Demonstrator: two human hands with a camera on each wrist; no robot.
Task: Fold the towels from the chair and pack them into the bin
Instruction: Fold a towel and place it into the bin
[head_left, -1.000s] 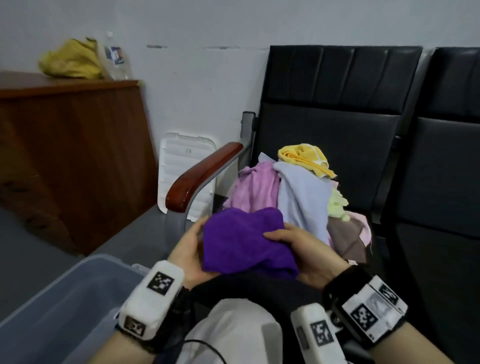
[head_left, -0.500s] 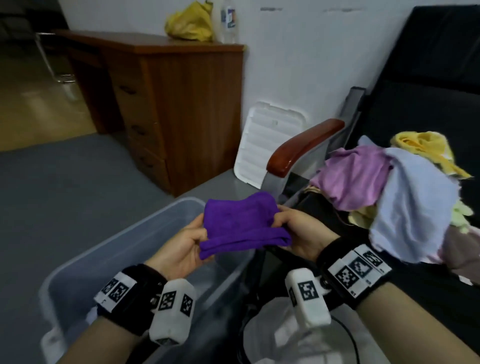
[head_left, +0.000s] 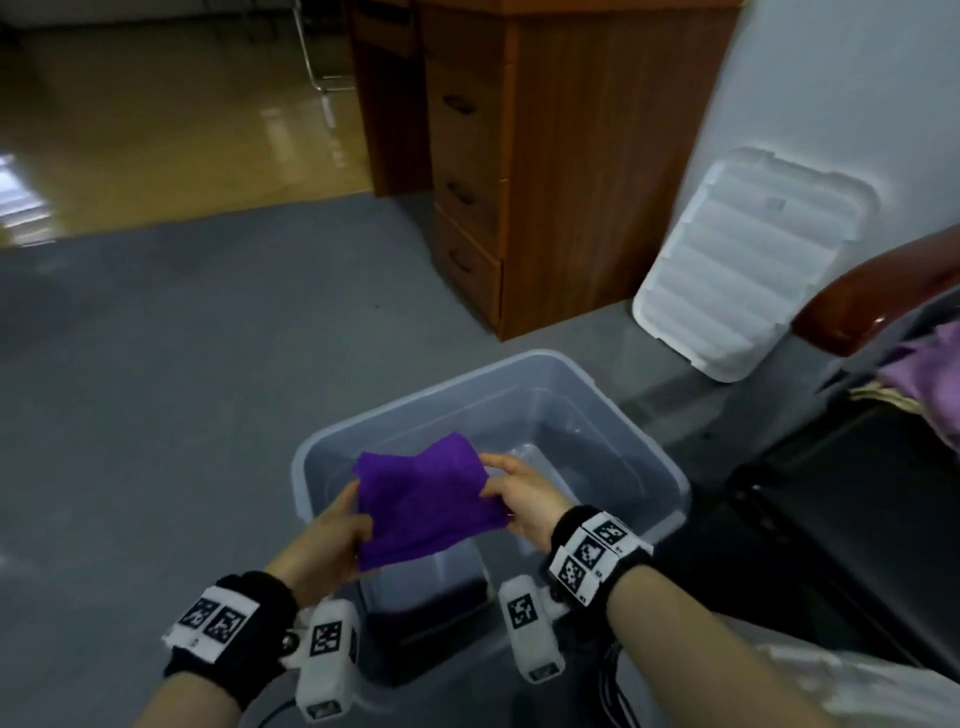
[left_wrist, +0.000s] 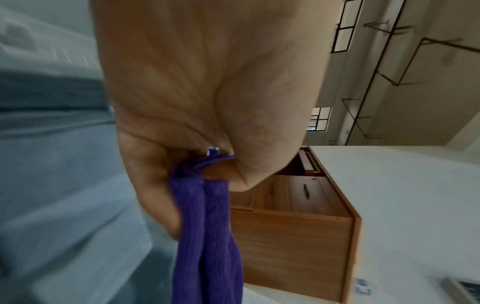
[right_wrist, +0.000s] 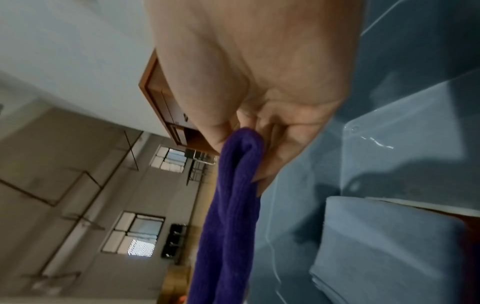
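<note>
In the head view, a folded purple towel (head_left: 426, 506) is held above the open translucent bin (head_left: 670, 467), which stands on the grey floor (head_left: 156, 389). The towel's left edge is gripped by the left hand (head_left: 324, 543), fingers curled round it, and its right edge is pinched by the right hand (head_left: 522, 499) between thumb and fingers. The towel is stretched between the two hands over the near half of the bin and is not seen touching its bottom. A white lid (head_left: 748, 265) is leaned against the wall beyond the bin, beside a wooden drawer unit (head_left: 519, 171). At the right edge, a chair's wooden armrest (head_left: 878, 306) is seen, with a pink-purple cloth (head_left: 930, 358) on the seat behind it. In the left wrist view, the left hand (left_wrist: 202, 102) is clenched on the towel (left_wrist: 207, 236), whose folded layers are squeezed between thumb and fingers and hang below. In the right wrist view, the right hand (right_wrist: 259, 82) is closed on a rounded fold of the towel (right_wrist: 228, 216), held between thumb and fingers, with the bin's wall (right_wrist: 389, 144) just beside it.
</note>
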